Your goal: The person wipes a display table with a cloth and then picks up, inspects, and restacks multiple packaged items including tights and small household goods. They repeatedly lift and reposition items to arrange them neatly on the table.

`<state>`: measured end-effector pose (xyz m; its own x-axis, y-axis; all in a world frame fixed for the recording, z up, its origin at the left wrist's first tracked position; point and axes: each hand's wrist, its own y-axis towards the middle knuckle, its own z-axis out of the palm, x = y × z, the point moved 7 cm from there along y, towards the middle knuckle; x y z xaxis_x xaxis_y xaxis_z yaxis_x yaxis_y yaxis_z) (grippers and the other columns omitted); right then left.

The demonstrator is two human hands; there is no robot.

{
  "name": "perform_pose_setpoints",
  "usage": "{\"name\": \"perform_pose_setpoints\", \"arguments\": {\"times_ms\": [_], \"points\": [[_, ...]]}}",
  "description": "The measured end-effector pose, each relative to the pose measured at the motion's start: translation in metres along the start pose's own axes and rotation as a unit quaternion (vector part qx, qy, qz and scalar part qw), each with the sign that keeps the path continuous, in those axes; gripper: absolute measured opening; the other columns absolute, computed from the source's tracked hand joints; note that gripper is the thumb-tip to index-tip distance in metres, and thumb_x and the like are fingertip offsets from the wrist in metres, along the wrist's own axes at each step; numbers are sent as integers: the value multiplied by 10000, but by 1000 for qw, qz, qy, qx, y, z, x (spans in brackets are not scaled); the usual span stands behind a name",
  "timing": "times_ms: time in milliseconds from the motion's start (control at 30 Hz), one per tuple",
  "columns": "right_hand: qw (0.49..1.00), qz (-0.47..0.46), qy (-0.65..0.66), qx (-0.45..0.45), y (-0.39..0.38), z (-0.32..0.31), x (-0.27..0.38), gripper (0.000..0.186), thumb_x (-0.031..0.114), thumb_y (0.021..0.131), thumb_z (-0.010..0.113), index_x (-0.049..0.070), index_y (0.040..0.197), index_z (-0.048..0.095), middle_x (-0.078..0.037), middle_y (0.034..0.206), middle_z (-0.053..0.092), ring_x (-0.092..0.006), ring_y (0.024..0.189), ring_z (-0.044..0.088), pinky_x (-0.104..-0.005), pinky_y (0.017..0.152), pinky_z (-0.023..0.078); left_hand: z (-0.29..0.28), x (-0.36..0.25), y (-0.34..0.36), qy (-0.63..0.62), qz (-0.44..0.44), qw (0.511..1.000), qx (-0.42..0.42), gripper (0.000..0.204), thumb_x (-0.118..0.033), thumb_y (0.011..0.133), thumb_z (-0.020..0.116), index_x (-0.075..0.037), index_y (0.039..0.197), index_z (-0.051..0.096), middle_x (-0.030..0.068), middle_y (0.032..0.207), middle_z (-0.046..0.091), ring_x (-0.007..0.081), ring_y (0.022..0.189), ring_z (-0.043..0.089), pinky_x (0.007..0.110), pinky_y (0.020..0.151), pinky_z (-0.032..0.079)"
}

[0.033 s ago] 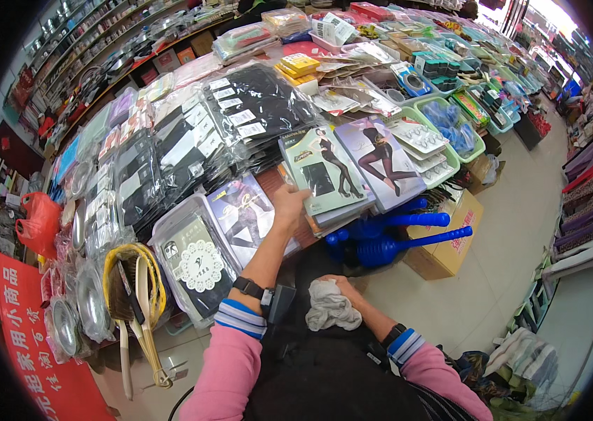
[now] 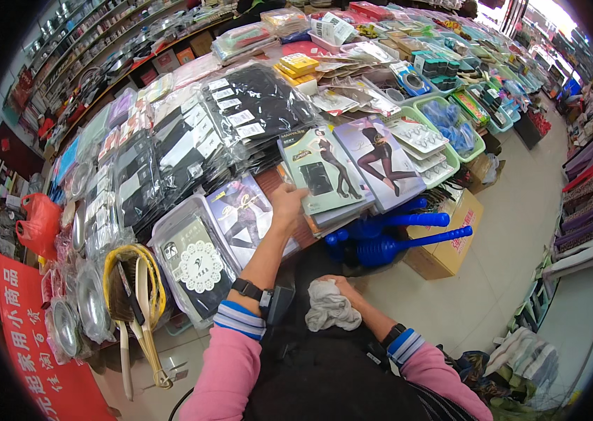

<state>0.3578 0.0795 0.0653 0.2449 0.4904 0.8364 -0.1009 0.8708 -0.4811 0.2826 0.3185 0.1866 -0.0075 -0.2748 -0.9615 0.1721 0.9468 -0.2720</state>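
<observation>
My left hand [image 2: 289,203] is at the left edge of a stack of flat tights packets [image 2: 323,170], its thumb against the greenish top one and its fingers closed on the side. Right beside that stack lies another pile of tights packets [image 2: 379,163] with a purple-grey cover. Under my left forearm rests a further tights packet [image 2: 242,214]. My right hand [image 2: 344,287] is closed on a crumpled greyish-white cloth [image 2: 331,306], held in front of my dark apron [image 2: 324,379].
Bagged black garments [image 2: 258,102] are piled beyond my left hand. A clear tub [image 2: 195,259] and a yellow-rimmed basket of brushes [image 2: 135,281] stand at the left. Blue plungers [image 2: 381,245] jut out above a cardboard box [image 2: 445,242] on the right.
</observation>
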Motion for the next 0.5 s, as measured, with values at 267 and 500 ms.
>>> {"name": "perform_pose_setpoints", "arguments": {"times_ms": [267, 500], "points": [[998, -4, 60, 31, 14, 1, -16, 208, 112, 890, 628, 0, 1057, 679, -75, 997, 692, -151, 888, 645, -299, 804, 535, -10, -10, 0, -209, -39, 975, 58, 299, 43, 798, 559, 37, 1096, 566, 110, 978, 647, 205, 840, 652, 320, 789, 569], [997, -32, 62, 37, 15, 5, -14, 205, 116, 882, 650, -9, 1042, 682, -75, 997, 696, -154, 893, 648, -295, 806, 538, -24, -25, -16, -253, -21, 964, 82, 455, 67, 788, 536, 28, 1242, 515, 117, 1033, 629, 208, 851, 641, 331, 769, 559]]}}
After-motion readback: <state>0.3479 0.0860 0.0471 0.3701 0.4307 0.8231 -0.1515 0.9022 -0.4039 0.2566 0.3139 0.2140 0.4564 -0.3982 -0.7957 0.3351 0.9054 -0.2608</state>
